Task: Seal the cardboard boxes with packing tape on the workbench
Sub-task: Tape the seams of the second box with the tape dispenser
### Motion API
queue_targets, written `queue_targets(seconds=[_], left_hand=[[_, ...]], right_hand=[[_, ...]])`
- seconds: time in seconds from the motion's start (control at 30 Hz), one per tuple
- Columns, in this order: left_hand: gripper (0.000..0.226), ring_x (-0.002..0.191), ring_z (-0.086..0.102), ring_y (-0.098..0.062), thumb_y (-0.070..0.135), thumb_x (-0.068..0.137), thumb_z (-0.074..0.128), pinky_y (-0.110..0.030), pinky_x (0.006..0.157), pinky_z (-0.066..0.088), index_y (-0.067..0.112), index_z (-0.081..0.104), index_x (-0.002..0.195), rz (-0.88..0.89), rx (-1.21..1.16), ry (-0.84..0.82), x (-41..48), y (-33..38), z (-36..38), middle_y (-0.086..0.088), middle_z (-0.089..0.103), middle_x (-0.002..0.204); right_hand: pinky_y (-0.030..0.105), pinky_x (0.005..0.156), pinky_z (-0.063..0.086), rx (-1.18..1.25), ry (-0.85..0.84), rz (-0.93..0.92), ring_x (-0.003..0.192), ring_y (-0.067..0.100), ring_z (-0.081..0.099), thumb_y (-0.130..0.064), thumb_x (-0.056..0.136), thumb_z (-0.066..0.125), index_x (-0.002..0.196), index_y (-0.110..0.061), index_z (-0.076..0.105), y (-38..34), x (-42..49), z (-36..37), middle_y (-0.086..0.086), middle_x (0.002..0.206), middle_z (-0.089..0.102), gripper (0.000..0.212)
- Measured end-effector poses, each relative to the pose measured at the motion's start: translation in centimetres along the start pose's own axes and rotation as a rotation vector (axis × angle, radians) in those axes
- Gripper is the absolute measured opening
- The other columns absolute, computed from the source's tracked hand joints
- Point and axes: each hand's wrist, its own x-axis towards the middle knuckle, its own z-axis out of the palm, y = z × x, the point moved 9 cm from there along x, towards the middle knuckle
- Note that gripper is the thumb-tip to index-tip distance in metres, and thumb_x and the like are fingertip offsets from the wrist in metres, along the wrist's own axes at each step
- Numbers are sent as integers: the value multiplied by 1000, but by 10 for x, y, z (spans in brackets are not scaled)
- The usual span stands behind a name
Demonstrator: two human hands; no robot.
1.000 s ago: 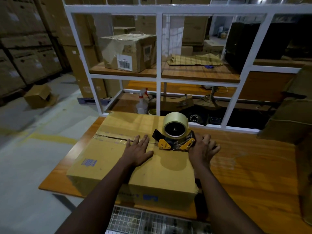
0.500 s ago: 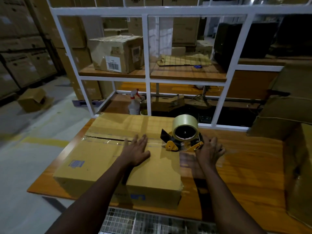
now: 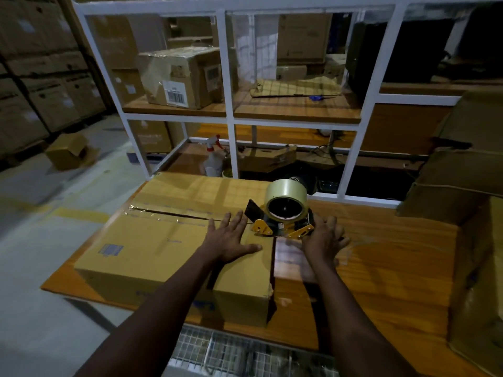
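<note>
1. The fingers (image 3: 239, 220) of the left hand (image 3: 231, 239) are spread wide and pressed flat on top of the cardboard box (image 3: 163, 246), just beside its centre seam (image 3: 174, 214). Nothing is held by them.
2. The fingers (image 3: 330, 223) of the right hand (image 3: 322, 239) are curled over the rear of the tape dispenser (image 3: 280, 224), which is gripped at the right-hand end of the seam. These fingers are slightly blurred.
3. A pale tape roll (image 3: 287, 193) is carried upright on the dispenser.
4. The cardboard box is set on the wooden tabletop (image 3: 394, 268), towards its left end. Its flaps are folded shut, so the contents are hidden. A narrow dark gap is left along the seam's left stretch, under wrinkled clear tape.
5. A closed, tape-wrapped shelf box (image 3: 179, 77) with a barcode label is stood on the white rack (image 3: 230, 77) behind. Its contents cannot be seen.
6. A small floor box (image 3: 70, 151) is lying tilted with its mouth open and its inside too dark to read.
7. More stacked cartons (image 3: 462, 180) are piled at the tabletop's right side.
</note>
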Motion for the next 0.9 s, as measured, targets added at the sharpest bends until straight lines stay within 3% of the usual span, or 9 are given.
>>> queue_targets(seconds=[0.13, 0.27, 0.47, 0.67, 0.8, 0.9], left_hand=[[126, 152, -8, -24, 100, 57, -3, -64, 116, -2, 24, -8, 157, -8, 34, -12, 0, 0, -1, 3, -15, 164], [120, 151, -6, -31, 95, 68, 13, -63, 116, -1, 17, -5, 157, -54, 30, -14, 2, 19, -4, -3, -13, 164], [124, 150, -13, -35, 97, 64, 17, -63, 116, -3, 18, -9, 157, -23, 18, 10, 7, 58, 2, -2, -18, 164], [123, 151, -11, -31, 91, 59, 11, -61, 117, -1, 20, -5, 158, -17, 29, 23, 8, 47, -1, 2, -15, 164], [120, 151, -10, -29, 91, 62, 10, -59, 118, 1, 20, -2, 158, -10, 49, 18, 8, 20, -3, 3, -14, 164], [117, 151, -9, -29, 90, 62, 11, -59, 118, 2, 23, -4, 157, -14, 54, 16, 10, 1, -4, 4, -15, 164]], right_hand=[[56, 103, 27, 47, 39, 19, 119, 39, 37, -24, 80, 75, 114, -29, 65, 34, 8, -7, 12, 134, 43, 35], [54, 103, 24, 70, 23, 18, 117, 37, 38, -29, 85, 70, 106, -26, 65, 55, 16, -2, 12, 131, 43, 22], [62, 103, 30, 105, -3, 75, 117, 36, 35, -21, 84, 71, 104, -31, 63, 60, 19, 2, 7, 132, 42, 23], [50, 97, 29, 99, 105, 3, 115, 36, 36, -24, 87, 68, 106, -22, 68, 47, 19, -2, 14, 129, 49, 19], [53, 92, 36, 98, 74, 4, 106, 33, 32, -34, 84, 71, 101, -30, 63, 28, 14, 14, 6, 119, 43, 19], [47, 89, 32, 41, 81, -55, 103, 31, 36, -32, 78, 77, 98, -35, 66, 11, 13, 20, 4, 111, 47, 22]])
